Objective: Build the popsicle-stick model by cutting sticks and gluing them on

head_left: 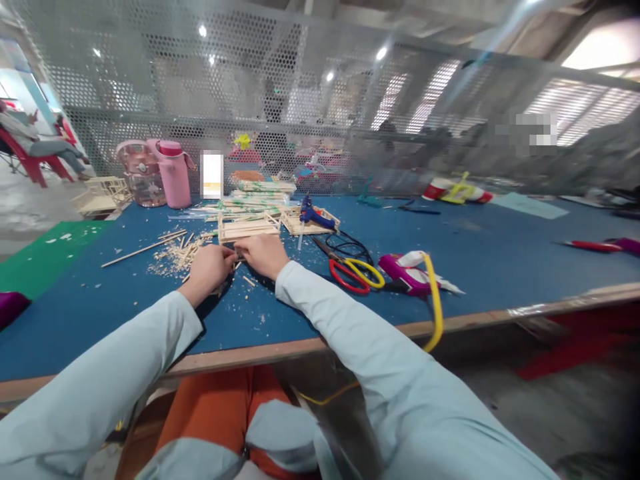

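On the blue table, a small frame of pale wooden sticks (249,231) stands just beyond my hands. My left hand (207,270) is closed in a pinch at its near side, beside a heap of cut stick pieces (183,255). Close by on the right, my right hand (264,255) pinches too, its knuckles overlapping the frame's front edge. Whatever is between the fingertips is too small and hidden to name. Behind and to the right, a blue glue gun (314,215) rests on another stick frame (291,224).
Scissors with red and yellow handles (356,275) and a purple-and-white tool (407,272) lie right of my hands. Bundled sticks (263,197), a pink bottle (175,177) and a clear jug (144,180) stand towards the perforated metal screen (280,80). A single long stick (135,253) lies left.
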